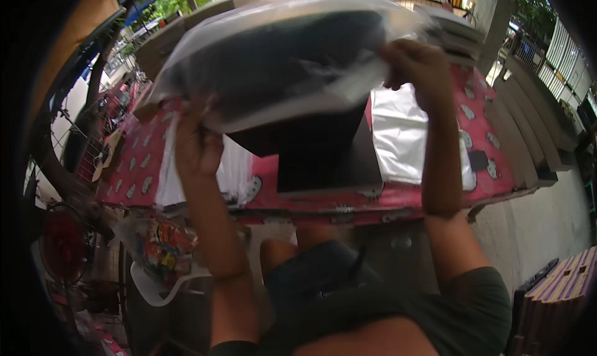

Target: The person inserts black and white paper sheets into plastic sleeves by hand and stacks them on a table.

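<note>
Clear plastic bag (339, 88) held up over the table, roughly level, spread wide between both hands. Film thin, creased, shiny; whitish where it gathers at the near edge and right end. Inside: one dark piece (273, 57), near black, broad and flat-looking, far edge reading as curved through the wide lens. Blur hides its finer surface.

Left hand (199, 145): at the bag's near left corner, fingers curled, pinching the film. Right hand (415, 70): higher, at the right end, thumb and fingers pressed together on the plastic; exact fingertip contact blurred.

Beneath the bag, on a red tablecloth (134, 163) printed with pale cat figures: black boxy pieces (329, 163), partly covered; number cannot be told.

Counts: one bag held, one dark piece seen in it. Two lots of whitish plastic sleeves, one left (233, 172), one right (401, 135) of the black pieces; sleeves in each too merged to count. One small dark square (477, 161) on the cloth, right side. One red fan (63, 243), one white chair (149, 287), both left of the person. Long grey-brown boards (528, 113) beyond the table's right end, several, overlapping.
</note>
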Tool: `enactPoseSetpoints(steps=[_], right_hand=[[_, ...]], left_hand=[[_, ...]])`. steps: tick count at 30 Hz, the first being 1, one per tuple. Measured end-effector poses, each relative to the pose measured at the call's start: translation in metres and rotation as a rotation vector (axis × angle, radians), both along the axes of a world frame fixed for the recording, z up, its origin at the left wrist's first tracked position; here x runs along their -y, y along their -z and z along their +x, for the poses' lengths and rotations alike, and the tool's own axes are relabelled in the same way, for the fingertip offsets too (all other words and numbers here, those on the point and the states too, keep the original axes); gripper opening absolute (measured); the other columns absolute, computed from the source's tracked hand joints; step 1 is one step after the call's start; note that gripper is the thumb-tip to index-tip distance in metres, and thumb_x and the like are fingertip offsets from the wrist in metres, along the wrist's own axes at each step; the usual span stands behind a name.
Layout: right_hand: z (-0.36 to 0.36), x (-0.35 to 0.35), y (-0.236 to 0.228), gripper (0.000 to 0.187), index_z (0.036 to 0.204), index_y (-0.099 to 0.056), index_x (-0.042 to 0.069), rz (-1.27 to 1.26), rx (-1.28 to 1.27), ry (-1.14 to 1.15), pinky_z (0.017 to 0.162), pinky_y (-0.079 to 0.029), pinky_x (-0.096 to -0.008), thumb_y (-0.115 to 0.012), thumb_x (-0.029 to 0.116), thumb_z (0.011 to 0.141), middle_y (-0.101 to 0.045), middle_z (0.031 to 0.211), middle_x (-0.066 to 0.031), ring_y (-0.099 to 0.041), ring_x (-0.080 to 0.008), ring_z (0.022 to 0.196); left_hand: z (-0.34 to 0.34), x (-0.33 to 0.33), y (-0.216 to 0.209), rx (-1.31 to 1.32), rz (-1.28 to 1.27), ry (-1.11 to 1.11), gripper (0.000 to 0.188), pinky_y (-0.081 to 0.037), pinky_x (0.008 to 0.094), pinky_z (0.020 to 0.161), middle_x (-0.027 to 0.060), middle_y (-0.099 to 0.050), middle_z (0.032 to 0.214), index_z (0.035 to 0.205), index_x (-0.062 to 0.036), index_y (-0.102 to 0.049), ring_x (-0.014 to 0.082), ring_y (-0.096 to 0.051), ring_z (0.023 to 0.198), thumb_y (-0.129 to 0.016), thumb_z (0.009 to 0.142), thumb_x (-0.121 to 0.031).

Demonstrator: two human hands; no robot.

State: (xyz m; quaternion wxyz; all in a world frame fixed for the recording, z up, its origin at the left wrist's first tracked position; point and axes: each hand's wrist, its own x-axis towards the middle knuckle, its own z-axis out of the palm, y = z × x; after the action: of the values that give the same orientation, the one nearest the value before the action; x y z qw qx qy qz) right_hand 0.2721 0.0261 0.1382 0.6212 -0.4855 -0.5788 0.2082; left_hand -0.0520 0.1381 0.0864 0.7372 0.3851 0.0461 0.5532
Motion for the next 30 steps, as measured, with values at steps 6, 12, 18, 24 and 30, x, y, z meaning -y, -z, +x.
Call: enactPoseSetpoints(steps=[6,12,18,24,30], right_hand=[[0.023,-0.097,0.186,0.032,0.084,-0.064,0.000,-0.113,0.052,0.195,0.064,-0.045,-0.0272,-0.066,0.030,0.075,-0.058,0.071,-0.0065,-0.056,-0.0123,0.069],[0.037,-0.118,0.169,0.044,0.109,-0.042,-0.001,-0.008,-0.139,0.208,0.066,-0.044,-0.0297,-0.063,0.012,0.073,-0.059,0.083,-0.0122,-0.056,-0.0186,0.077],[0.035,-0.050,0.203,0.053,0.119,-0.032,0.003,-0.472,-0.085,0.101,0.063,-0.045,-0.0281,-0.061,0.006,0.075,-0.056,0.091,-0.0169,-0.056,-0.0179,0.075],[-0.021,0.121,0.213,0.057,0.119,-0.034,0.000,-0.707,-0.375,-0.014,0.057,-0.044,-0.0212,-0.065,0.001,0.071,-0.055,0.086,-0.0077,-0.053,-0.0085,0.068],[-0.056,0.222,0.215,0.025,0.097,-0.055,-0.006,-0.970,-0.355,0.176,0.053,-0.041,-0.0195,-0.063,0.003,0.075,-0.059,0.073,-0.0032,-0.053,-0.0061,0.063]], left_hand=[[0.013,-0.065,0.137,-1.014,-0.177,-0.541,0.031,-0.027,0.0220,0.032,0.0013,-0.051,0.050,0.068,-0.0048,-0.061,0.0078,-0.045,0.037,-0.069,0.072,-0.035],[0.064,-0.074,0.133,-0.581,0.109,-0.634,0.034,-0.039,0.0189,0.057,0.0052,-0.058,0.076,0.104,0.0008,-0.050,0.0084,-0.052,0.066,-0.065,0.075,-0.011],[0.037,-0.007,0.121,-0.963,-0.126,-0.328,0.058,-0.044,0.0270,0.076,0.0137,-0.054,0.101,0.124,-0.0021,-0.029,0.0169,-0.053,0.092,-0.061,0.076,-0.003],[-0.006,0.147,0.193,-0.726,-0.392,-0.196,0.052,-0.043,0.0286,0.083,0.0137,-0.052,0.106,0.123,-0.0012,-0.029,0.0170,-0.053,0.097,-0.054,0.078,0.005],[-0.032,0.255,0.195,-0.888,-0.770,-0.303,0.022,-0.052,0.0329,0.065,0.0069,-0.057,0.085,0.100,0.0067,-0.050,0.0139,-0.057,0.073,-0.051,0.086,-0.010]])
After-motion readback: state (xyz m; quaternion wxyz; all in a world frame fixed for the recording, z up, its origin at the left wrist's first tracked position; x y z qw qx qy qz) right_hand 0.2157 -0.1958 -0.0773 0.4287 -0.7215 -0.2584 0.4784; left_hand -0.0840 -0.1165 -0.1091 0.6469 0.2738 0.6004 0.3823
